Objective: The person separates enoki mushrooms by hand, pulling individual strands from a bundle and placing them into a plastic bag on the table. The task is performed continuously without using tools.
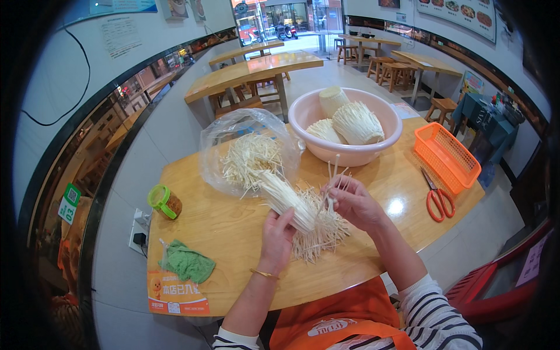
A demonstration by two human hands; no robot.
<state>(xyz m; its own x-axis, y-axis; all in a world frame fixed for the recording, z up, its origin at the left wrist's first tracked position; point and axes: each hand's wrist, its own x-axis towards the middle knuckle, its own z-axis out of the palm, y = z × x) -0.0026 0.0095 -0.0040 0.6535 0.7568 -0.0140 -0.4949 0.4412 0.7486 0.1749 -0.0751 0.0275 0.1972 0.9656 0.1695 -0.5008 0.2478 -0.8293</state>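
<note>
My left hand is closed around a bundle of enoki mushrooms, held slantwise over the wooden table. A few loose enoki stems are pinched between the fingers of my right hand, just right of the bundle. Beneath and between both hands, a loose pile of enoki stems lies on the table. Behind the bundle, a clear plastic bag holds more separated enoki. Thick enoki clumps lie in a pink plastic basin beyond my right hand.
Red-handled scissors and an orange plastic basket are at the table's right edge. A jar with a green lid, a green cloth and an orange printed sheet are on the left. Other wooden tables stand farther back.
</note>
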